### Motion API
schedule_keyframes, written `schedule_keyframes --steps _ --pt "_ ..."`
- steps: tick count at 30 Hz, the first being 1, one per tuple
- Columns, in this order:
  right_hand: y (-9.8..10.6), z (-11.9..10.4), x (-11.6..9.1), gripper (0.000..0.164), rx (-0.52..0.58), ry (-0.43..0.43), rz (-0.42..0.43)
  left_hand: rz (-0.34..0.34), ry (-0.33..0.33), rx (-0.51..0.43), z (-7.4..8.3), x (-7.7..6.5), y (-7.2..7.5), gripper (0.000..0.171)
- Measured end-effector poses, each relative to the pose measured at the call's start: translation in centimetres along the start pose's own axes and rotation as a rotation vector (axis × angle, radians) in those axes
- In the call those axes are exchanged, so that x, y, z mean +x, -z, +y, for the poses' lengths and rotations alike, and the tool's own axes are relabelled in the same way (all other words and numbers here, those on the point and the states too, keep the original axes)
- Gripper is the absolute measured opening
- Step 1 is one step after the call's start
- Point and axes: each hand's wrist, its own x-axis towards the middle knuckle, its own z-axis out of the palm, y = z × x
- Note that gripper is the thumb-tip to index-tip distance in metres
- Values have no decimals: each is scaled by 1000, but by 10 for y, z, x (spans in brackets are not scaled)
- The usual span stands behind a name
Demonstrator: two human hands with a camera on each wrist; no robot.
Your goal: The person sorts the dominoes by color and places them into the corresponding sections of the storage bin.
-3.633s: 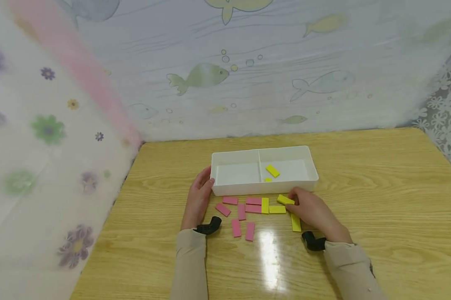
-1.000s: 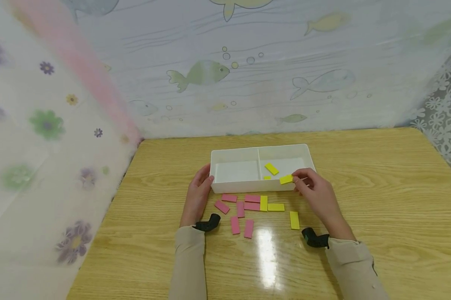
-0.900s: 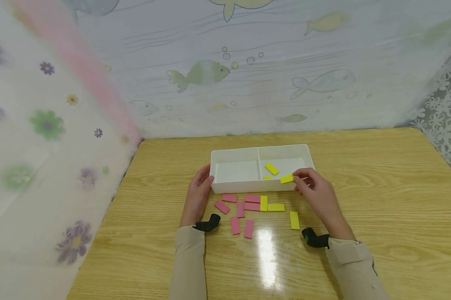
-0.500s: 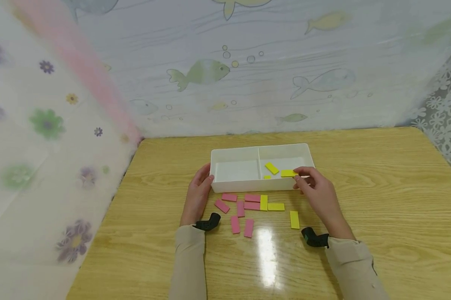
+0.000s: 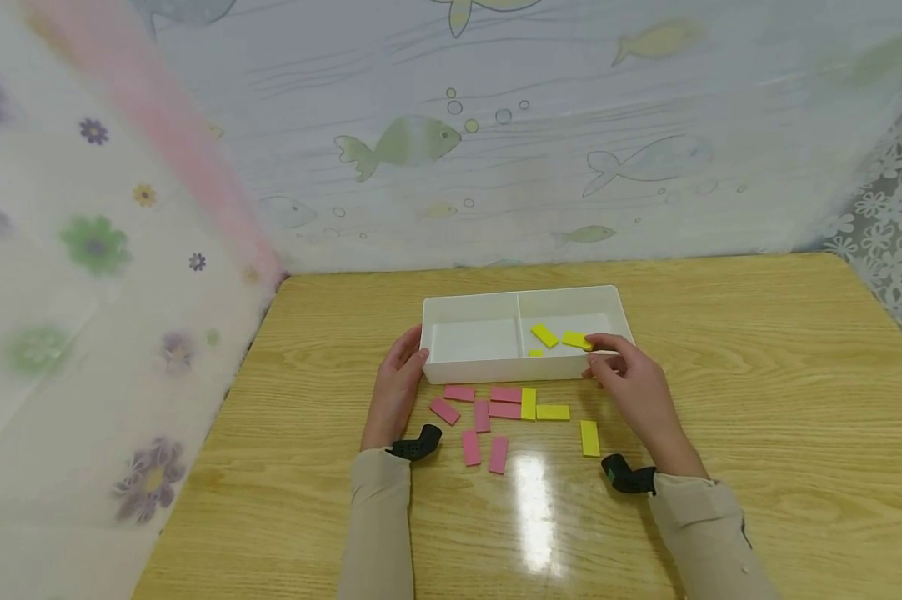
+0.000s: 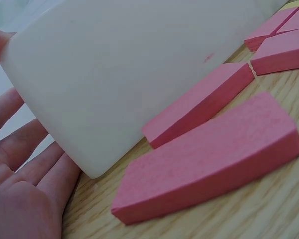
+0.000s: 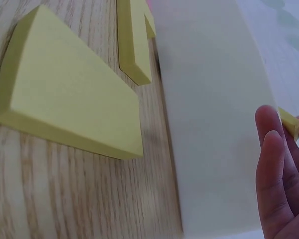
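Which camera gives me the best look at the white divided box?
The head view: it shows both compartments of the white box, with the right hand covering a little. The left wrist view shows only outside wall near one corner; the right wrist view, only outside wall too.

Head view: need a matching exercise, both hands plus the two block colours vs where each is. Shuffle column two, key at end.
Things
1. Left hand
2. Right hand
3. Pink blocks
4. Yellow blocks

Places
A. Only on the table, in front of the white box
B. At the front wall of the right compartment
C. Some inside the box, some on the table
D. Against the box's left end

Pairs: 1-D, 2-B, 3-A, 4-C
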Motion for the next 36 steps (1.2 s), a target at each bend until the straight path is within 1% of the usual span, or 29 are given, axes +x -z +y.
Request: schedule_keyframes --steps 4,11,20,28,36 --pt "0 -2 0 33 -15 0 -12 4 5 3 1 -1 0 50" --pt "-2 -4 0 37 -39 -3 -40 3 5 -2 0 0 1 49" --pt "-3 -2 0 38 -55 -10 -41 -4 3 8 1 0 1 52" --pt "-3 -2 0 41 -65 -25 -68 1 6 25 2 0 0 50" --pt "-3 -2 0 37 -62 4 -66 13 11 41 1 0 0 48"
